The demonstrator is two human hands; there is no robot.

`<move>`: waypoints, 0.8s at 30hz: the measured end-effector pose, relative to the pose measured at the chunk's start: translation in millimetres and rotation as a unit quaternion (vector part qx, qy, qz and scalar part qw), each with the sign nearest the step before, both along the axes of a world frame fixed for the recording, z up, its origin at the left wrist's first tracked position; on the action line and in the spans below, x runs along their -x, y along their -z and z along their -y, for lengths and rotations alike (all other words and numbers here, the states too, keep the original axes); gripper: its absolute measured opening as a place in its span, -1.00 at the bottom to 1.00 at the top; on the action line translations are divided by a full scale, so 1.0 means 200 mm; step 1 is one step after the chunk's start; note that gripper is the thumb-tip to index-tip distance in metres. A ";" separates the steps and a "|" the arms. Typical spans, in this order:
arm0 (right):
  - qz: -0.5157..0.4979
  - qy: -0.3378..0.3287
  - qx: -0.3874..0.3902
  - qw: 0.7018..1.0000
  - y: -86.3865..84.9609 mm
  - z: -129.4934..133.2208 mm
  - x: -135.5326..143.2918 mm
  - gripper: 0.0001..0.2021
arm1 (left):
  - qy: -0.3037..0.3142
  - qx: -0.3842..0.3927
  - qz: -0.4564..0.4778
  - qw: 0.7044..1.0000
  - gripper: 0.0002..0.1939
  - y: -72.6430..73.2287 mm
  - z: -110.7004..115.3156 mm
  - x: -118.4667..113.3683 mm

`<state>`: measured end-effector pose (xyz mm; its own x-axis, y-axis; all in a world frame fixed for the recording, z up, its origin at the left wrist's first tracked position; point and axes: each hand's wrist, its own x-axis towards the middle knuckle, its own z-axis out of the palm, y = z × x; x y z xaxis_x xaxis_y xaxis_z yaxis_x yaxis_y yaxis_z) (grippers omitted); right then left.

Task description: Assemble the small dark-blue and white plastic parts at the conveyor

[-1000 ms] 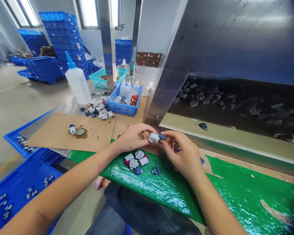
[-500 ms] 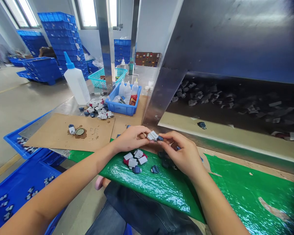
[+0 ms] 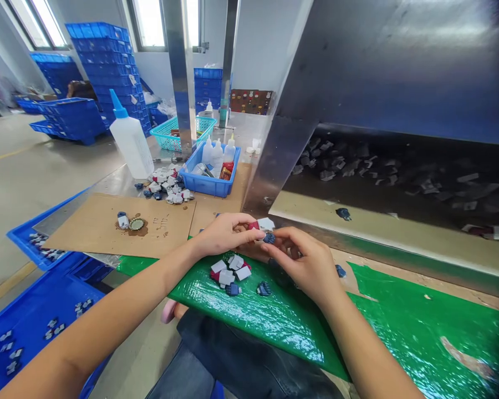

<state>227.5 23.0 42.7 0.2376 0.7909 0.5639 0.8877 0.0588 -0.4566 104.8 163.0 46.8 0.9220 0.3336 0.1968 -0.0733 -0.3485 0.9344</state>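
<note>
My left hand (image 3: 222, 234) pinches a small white-and-red plastic part (image 3: 266, 224) above the green-covered bench edge (image 3: 249, 310). At its lower side is a dark blue fist-shaped piece (image 3: 269, 238), gripped between the fingertips of my right hand (image 3: 311, 263). Whether the two pieces are joined, I cannot tell. Below my hands lies a small group of white-and-red parts (image 3: 227, 278) with a blue piece among them. A separate dark blue fist piece (image 3: 263, 288) rests to its right. More dark pieces are partly hidden behind my right hand.
On brown cardboard (image 3: 91, 221) sits a bottle cap (image 3: 136, 223) in a wet stain. Behind it stand a large white bottle (image 3: 131, 144), a pile of parts (image 3: 168, 184) and a blue basket (image 3: 208, 185) of small bottles. A metal hood (image 3: 378, 66) rises at right, with parts inside.
The part in my fingers has been turned, so its red side now shows and the blue piece faces me. My right hand has shifted slightly; the loose parts stay put.
</note>
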 end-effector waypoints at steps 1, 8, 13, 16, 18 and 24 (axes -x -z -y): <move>0.011 -0.002 0.001 1.000 0.00 0.00 0.00 -0.88 | 0.006 0.004 0.004 1.000 -0.77 0.00 0.00 0.00; 0.054 -0.002 0.002 0.999 -0.01 0.00 -0.01 -0.87 | -0.003 0.027 0.021 0.999 -0.67 0.03 -0.01 -0.01; 0.049 0.004 0.018 0.999 -0.02 0.00 0.00 -0.86 | -0.004 0.041 0.016 0.999 -0.58 0.01 0.00 0.00; 0.046 -0.005 0.032 0.998 -0.02 0.01 -0.01 -0.87 | -0.011 0.015 0.015 1.000 -0.65 0.01 -0.01 0.00; 0.043 -0.017 0.045 0.998 -0.02 0.01 -0.01 -0.87 | -0.023 0.012 0.009 1.000 -0.69 0.02 -0.01 0.00; 0.045 -0.034 0.055 0.997 -0.01 0.01 -0.02 -0.88 | -0.044 0.092 -0.010 0.995 -0.71 0.03 -0.01 -0.02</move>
<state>230.6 20.3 45.5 0.1340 0.8616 0.4895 0.9210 0.0740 -0.3824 108.2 164.9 41.3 0.8909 0.4414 0.1069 -0.0308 -0.1762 0.9839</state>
